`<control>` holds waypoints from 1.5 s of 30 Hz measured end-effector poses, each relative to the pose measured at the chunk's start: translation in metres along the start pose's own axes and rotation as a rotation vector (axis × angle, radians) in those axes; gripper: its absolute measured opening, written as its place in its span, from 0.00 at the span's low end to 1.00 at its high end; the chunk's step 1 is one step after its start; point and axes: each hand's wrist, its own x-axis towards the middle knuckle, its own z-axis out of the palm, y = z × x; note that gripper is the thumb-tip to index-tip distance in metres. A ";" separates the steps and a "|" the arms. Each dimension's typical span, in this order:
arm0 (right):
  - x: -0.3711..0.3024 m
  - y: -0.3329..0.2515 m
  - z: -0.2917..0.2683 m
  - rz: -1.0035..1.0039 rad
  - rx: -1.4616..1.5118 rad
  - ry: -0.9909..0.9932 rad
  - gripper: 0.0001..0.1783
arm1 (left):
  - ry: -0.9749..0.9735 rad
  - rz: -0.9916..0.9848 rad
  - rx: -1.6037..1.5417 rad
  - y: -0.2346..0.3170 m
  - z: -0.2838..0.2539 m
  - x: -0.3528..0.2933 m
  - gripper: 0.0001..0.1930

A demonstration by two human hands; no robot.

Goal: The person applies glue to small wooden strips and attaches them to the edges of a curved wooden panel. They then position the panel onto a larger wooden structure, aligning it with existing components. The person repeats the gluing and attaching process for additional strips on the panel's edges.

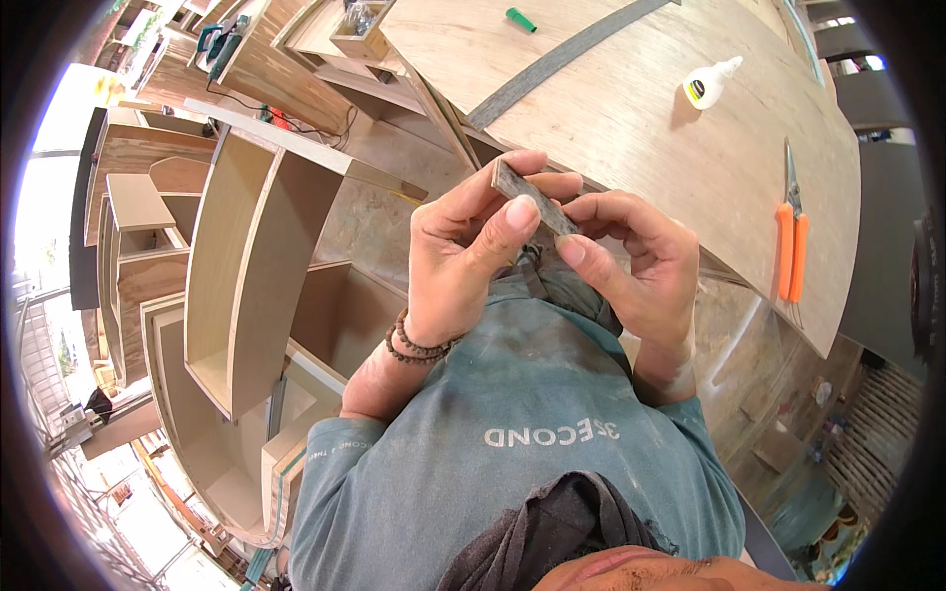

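Observation:
Both hands meet close in front of my chest and hold a short grey strip (532, 199) of edge banding. My left hand (473, 246), with a beaded bracelet at the wrist, pinches the strip's upper end between thumb and fingers. My right hand (636, 261) grips its lower end with thumb and forefinger. The strip runs slantwise from upper left to lower right, and its lower part is hidden behind my fingers.
A plywood worktop (641, 128) lies ahead with a long grey banding strip (562, 61), a white glue bottle (708, 83), a green cap (520, 19) and orange-handled cutters (791, 241). Open wooden cabinet boxes (246, 266) stand at the left.

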 end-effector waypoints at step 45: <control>0.021 0.022 0.012 -0.559 -0.504 0.272 0.13 | 0.318 0.056 0.031 -0.008 0.015 0.024 0.26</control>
